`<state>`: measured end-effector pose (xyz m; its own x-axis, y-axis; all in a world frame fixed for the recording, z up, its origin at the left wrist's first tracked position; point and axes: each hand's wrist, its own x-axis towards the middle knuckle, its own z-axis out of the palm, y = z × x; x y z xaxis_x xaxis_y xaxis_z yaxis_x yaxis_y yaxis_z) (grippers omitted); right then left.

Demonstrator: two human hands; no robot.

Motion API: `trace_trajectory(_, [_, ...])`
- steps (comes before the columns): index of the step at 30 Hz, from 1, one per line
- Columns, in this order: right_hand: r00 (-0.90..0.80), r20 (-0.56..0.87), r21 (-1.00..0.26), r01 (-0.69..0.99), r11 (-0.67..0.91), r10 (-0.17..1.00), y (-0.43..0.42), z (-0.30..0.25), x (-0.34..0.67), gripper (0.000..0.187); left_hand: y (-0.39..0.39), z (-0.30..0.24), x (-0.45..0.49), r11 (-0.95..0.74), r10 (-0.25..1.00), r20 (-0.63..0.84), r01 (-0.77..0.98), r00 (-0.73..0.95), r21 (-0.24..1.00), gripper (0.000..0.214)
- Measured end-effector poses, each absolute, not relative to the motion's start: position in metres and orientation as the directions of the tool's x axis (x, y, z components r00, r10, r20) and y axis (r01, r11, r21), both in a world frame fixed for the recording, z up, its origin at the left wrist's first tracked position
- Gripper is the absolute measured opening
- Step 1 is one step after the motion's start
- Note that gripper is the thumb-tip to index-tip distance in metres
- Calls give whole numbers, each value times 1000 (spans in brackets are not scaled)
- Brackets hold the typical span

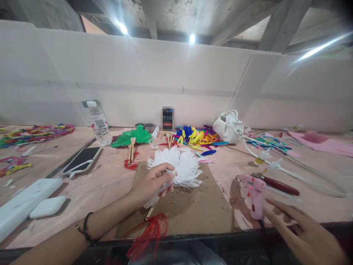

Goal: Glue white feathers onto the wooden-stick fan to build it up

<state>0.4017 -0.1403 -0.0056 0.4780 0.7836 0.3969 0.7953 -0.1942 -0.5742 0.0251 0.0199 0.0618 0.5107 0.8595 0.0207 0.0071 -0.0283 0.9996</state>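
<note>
My left hand [154, 182] is closed around the base of a white feather fan [184, 167], whose feathers spread out above a brown cardboard sheet [201, 213]. Below my fingers a short pale handle [151, 209] sticks out, and a red tassel [154, 232] hangs from its end over the table edge. A pink glue gun [256, 197] stands at the right with a small red light on. Beside its grip is my right hand [306, 230], fingers stretched out and apart, holding nothing. Whether a fingertip touches the glue gun I cannot tell.
Coloured feathers [195, 136], a green leaf-shaped piece [135, 136] and a white bag [228, 127] lie at the back. Red-handled pliers [281, 186] lie behind the glue gun. Left are a water bottle [99, 127], a phone [82, 160] and a white case [48, 207].
</note>
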Motion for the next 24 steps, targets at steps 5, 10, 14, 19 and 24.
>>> trace_trajectory(5, [483,239,-485,811,-327,842,-86,-1,363,53,19,57,24,-88,843,54,37,536,995,39])
trace_trajectory(10, [589,316,-632,715,-297,744,-85,-6,347,52,17,58,24,-192,837,139,46,529,980,39])
trace_trajectory(14, [614,303,-943,302,137,729,-97,18,289,39,8,67,25,-293,821,193,106,537,950,34])
trace_trajectory(19, [503,135,-964,-132,230,854,-87,32,214,40,-5,70,26,-367,750,176,180,637,913,30])
trace_trajectory(24, [391,36,-967,-219,131,920,-79,22,188,54,-6,66,24,-490,670,218,202,710,848,30])
